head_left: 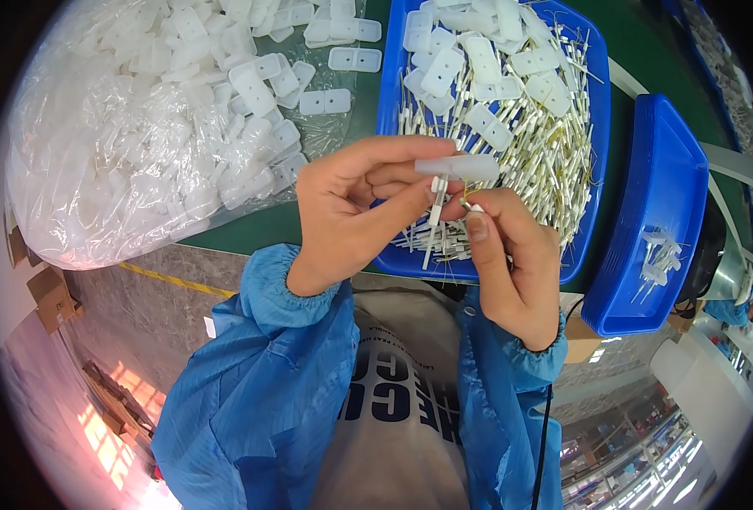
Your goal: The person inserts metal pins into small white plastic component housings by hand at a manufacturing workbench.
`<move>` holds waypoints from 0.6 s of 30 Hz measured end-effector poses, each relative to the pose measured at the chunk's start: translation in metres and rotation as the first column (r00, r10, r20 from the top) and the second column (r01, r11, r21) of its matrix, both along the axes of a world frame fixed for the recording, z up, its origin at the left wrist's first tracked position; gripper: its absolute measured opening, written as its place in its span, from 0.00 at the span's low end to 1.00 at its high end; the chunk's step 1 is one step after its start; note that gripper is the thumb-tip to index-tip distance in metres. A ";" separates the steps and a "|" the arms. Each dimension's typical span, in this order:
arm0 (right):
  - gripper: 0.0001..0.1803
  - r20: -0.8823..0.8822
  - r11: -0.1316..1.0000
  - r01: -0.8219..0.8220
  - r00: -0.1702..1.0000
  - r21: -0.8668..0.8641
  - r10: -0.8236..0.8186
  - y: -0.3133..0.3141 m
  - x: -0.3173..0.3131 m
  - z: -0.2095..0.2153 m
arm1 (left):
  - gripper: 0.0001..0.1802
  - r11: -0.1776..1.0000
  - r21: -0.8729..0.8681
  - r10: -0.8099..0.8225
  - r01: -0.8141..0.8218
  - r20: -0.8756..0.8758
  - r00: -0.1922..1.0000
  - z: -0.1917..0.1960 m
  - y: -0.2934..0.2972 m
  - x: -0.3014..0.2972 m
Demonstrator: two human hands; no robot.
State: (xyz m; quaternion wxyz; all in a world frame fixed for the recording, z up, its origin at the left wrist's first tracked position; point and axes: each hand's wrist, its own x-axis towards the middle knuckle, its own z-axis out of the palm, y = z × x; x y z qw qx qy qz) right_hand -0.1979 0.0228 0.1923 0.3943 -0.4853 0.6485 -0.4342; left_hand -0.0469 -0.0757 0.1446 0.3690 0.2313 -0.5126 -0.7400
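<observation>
Far to the left of the grip, a clear plastic bag [113, 144] lies crumpled and glossy on the green table [368, 93], spilling flat translucent white clips [249, 85], each a rounded rectangle with two shallow pockets. A few loose ones lie just up and left of the hands.

The left hand [351, 212] comes up from a blue, finely woven sleeve [257, 357] with a gathered cuff. Its thumb and forefinger are pinched together on a white plastic clip [460, 167], a smooth, matte, rounded bar held level. A slim white tube [436, 217] hangs straight down from the clip's underside, ending below the grip.

Immediately right of that, the right hand [512, 263] closes its thumb and forefinger on a small metal-tipped end [471, 206] just beneath the clip; what exactly that end belongs to is too small to tell. The two hands touch at the fingertips.

Behind the grip sits a shallow blue plastic tray [599, 102] with rounded corners, heaped with more white clips and a tangle of thin white sleeved parts with yellowish wire leads [555, 161]. Right of it, well apart from the grip, a second blue tray [657, 170] holds a few finished white pieces [659, 259].
</observation>
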 end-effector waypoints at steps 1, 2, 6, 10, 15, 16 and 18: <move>0.07 -0.002 1.000 -0.003 1.000 0.023 0.003 0.001 0.001 0.001 | 0.17 1.000 0.000 -0.001 0.001 -0.001 1.000 -0.002 0.000 0.000; 0.07 -0.003 0.999 -0.007 1.000 0.045 0.007 0.001 0.001 0.001 | 0.16 1.000 -0.016 0.010 -0.010 -0.051 0.999 -0.005 0.000 -0.001; 0.06 -0.049 0.999 0.017 0.999 0.036 -0.015 0.002 -0.002 0.008 | 0.15 0.997 -0.036 0.061 -0.062 -0.035 0.998 0.000 0.001 -0.005; 0.06 -0.305 0.976 0.000 0.950 0.216 0.068 0.012 -0.028 0.013 | 0.15 0.993 -0.033 0.112 -0.112 -0.022 0.994 -0.005 0.002 -0.003; 0.06 -0.545 0.963 0.266 0.813 0.039 -0.203 -0.002 -0.039 0.031 | 0.16 0.989 -0.001 0.148 -0.149 -0.134 0.980 -0.008 0.001 -0.001; 0.06 -0.579 0.958 0.287 0.780 -0.004 -0.236 -0.009 -0.039 0.032 | 0.16 0.989 -0.002 0.144 -0.146 -0.136 0.980 -0.008 0.001 -0.002; 0.07 -0.571 0.969 0.246 0.790 -0.035 -0.221 -0.018 -0.045 0.022 | 0.16 0.990 -0.011 0.139 -0.142 -0.127 0.982 -0.009 0.001 -0.001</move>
